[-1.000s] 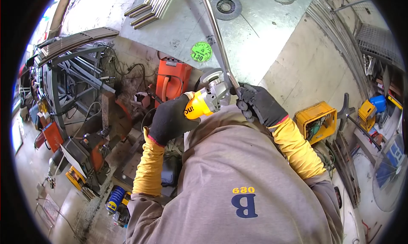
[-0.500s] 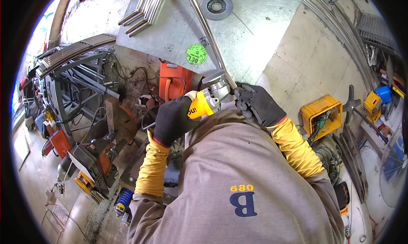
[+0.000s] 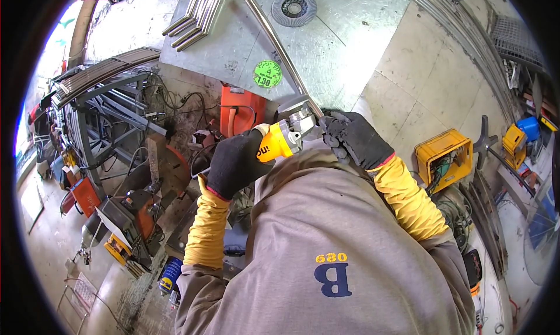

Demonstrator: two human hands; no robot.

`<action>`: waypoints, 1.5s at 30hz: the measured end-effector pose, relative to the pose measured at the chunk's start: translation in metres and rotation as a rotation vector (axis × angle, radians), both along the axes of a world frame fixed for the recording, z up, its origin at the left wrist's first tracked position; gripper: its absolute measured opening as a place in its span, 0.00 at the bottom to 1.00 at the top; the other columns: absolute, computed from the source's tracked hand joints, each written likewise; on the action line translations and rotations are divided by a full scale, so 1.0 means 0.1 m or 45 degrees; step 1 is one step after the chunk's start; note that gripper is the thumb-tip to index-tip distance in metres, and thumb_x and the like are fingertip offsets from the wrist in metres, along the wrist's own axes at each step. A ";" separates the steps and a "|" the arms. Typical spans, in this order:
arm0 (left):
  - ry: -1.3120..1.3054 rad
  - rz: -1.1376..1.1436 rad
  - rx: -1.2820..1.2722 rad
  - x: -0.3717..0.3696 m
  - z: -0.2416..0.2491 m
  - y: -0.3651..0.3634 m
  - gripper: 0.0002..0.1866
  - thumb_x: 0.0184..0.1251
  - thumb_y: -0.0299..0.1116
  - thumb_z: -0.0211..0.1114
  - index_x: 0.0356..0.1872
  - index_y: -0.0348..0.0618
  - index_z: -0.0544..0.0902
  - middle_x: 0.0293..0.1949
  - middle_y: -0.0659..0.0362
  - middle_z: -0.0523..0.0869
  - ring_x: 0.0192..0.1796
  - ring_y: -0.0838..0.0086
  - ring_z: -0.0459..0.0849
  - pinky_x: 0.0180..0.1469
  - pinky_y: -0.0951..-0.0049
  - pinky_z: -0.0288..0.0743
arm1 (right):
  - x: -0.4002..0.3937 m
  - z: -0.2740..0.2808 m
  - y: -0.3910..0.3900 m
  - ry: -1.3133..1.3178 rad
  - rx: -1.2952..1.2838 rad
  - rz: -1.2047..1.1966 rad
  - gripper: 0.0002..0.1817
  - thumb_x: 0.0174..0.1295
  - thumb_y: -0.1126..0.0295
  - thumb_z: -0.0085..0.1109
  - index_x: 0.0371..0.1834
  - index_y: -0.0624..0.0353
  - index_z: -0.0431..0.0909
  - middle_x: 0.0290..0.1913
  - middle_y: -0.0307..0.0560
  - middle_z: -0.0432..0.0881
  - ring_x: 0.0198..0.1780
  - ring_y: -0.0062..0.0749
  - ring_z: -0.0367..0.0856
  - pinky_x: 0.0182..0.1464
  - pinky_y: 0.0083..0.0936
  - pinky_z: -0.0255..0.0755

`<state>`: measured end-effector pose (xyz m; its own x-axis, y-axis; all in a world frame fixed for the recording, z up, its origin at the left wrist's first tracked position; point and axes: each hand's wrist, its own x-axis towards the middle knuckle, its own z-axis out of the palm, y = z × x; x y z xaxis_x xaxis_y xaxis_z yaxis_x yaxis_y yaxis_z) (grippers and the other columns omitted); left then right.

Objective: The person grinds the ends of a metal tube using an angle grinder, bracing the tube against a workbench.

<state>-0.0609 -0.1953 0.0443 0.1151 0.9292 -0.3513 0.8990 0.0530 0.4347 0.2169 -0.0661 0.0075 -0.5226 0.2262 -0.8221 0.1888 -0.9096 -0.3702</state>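
My left hand (image 3: 240,161), in a black glove, is wrapped round the yellow body of an angle grinder (image 3: 274,143). The grinder's metal head and disc lie against the near end of a long metal tube (image 3: 274,40). My right hand (image 3: 356,140), gloved too, has its fingers closed round that near end of the tube. From there the tube slants up and left across the metal table (image 3: 233,55). A round green sticker (image 3: 267,74) and a grey flap disc (image 3: 294,9) lie on the table, left and right of the tube.
Several bent metal tubes (image 3: 198,20) rest at the table's upper left. An orange case (image 3: 239,110) stands below the table edge. A yellow crate (image 3: 444,160) is on the floor at the right, a blue spray can (image 3: 170,275) at the lower left.
The tube's far end has swung left across the table. My right hand has shifted slightly with the near end. The grinder is still in my left hand, its head a little changed in angle.
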 end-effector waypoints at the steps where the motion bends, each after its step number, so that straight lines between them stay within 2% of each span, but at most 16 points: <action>1: -0.001 0.002 -0.011 0.00 0.02 0.00 0.36 0.58 0.44 0.84 0.68 0.43 0.85 0.39 0.50 0.94 0.42 0.54 0.95 0.43 0.54 0.87 | 0.00 0.00 0.00 0.007 0.005 0.005 0.11 0.85 0.58 0.66 0.48 0.53 0.81 0.28 0.35 0.77 0.21 0.24 0.74 0.22 0.26 0.67; 8: -0.010 0.052 -0.114 0.04 0.08 0.02 0.38 0.57 0.46 0.86 0.68 0.41 0.86 0.41 0.46 0.95 0.44 0.49 0.96 0.45 0.53 0.88 | 0.00 -0.04 -0.03 0.016 0.041 0.031 0.11 0.85 0.58 0.66 0.51 0.54 0.81 0.28 0.35 0.77 0.21 0.24 0.74 0.22 0.25 0.68; 14: 0.001 0.106 -0.113 0.03 0.04 -0.06 0.39 0.56 0.45 0.86 0.69 0.38 0.86 0.43 0.45 0.95 0.45 0.49 0.97 0.47 0.54 0.89 | 0.08 -0.10 -0.07 0.125 -0.033 -0.066 0.12 0.88 0.56 0.60 0.54 0.53 0.82 0.30 0.35 0.77 0.22 0.24 0.73 0.22 0.25 0.68; 16: 0.006 0.150 -0.037 0.04 0.01 -0.10 0.38 0.57 0.47 0.84 0.69 0.42 0.86 0.40 0.48 0.94 0.43 0.51 0.96 0.44 0.53 0.88 | 0.09 -0.10 -0.10 0.127 0.019 -0.096 0.14 0.88 0.55 0.58 0.56 0.53 0.82 0.29 0.28 0.73 0.22 0.15 0.66 0.23 0.19 0.63; 17: 0.005 0.151 -0.039 0.03 -0.01 -0.11 0.38 0.57 0.47 0.84 0.69 0.42 0.86 0.40 0.48 0.94 0.43 0.51 0.96 0.44 0.53 0.88 | 0.09 -0.08 -0.11 0.126 0.017 -0.095 0.14 0.88 0.55 0.58 0.56 0.53 0.82 0.29 0.28 0.73 0.22 0.15 0.66 0.23 0.19 0.63; 23: -0.024 0.116 -0.058 0.06 0.01 -0.07 0.38 0.56 0.44 0.85 0.69 0.40 0.86 0.42 0.45 0.95 0.44 0.50 0.97 0.46 0.54 0.89 | 0.06 -0.04 -0.10 0.106 -0.061 -0.158 0.13 0.88 0.55 0.58 0.55 0.52 0.81 0.30 0.28 0.72 0.23 0.15 0.66 0.24 0.19 0.63; 32: 0.008 0.012 -0.067 0.04 0.12 0.06 0.38 0.56 0.45 0.85 0.68 0.41 0.86 0.38 0.47 0.94 0.41 0.49 0.95 0.43 0.51 0.87 | 0.02 -0.10 -0.18 -0.004 0.102 -0.035 0.12 0.89 0.58 0.58 0.52 0.54 0.83 0.28 0.32 0.74 0.20 0.20 0.68 0.23 0.22 0.65; 35: -0.002 -0.012 -0.054 0.03 0.11 0.08 0.37 0.56 0.46 0.85 0.67 0.41 0.86 0.37 0.47 0.93 0.40 0.49 0.95 0.42 0.51 0.87 | 0.03 -0.10 -0.18 -0.071 0.151 0.038 0.14 0.89 0.58 0.58 0.58 0.56 0.85 0.29 0.32 0.75 0.19 0.19 0.69 0.23 0.22 0.67; 37: -0.026 -0.011 -0.031 0.03 0.10 0.07 0.37 0.56 0.46 0.86 0.67 0.42 0.86 0.37 0.47 0.93 0.40 0.49 0.95 0.42 0.51 0.87 | 0.03 -0.08 -0.17 -0.106 0.158 0.052 0.16 0.88 0.56 0.61 0.63 0.55 0.87 0.29 0.31 0.78 0.22 0.18 0.75 0.24 0.20 0.71; 40: -0.041 -0.014 -0.036 0.04 0.13 0.10 0.37 0.55 0.46 0.86 0.67 0.42 0.86 0.37 0.47 0.93 0.40 0.49 0.95 0.42 0.51 0.87 | 0.09 -0.21 -0.24 -0.062 0.257 0.022 0.18 0.88 0.57 0.61 0.69 0.55 0.87 0.29 0.31 0.78 0.22 0.19 0.75 0.25 0.21 0.72; 45: -0.029 -0.004 -0.034 0.05 0.09 0.08 0.38 0.56 0.46 0.85 0.68 0.42 0.86 0.37 0.48 0.93 0.40 0.49 0.95 0.42 0.51 0.87 | 0.10 -0.25 -0.23 -0.002 0.253 0.004 0.16 0.88 0.57 0.61 0.65 0.55 0.87 0.30 0.32 0.78 0.22 0.19 0.74 0.25 0.22 0.71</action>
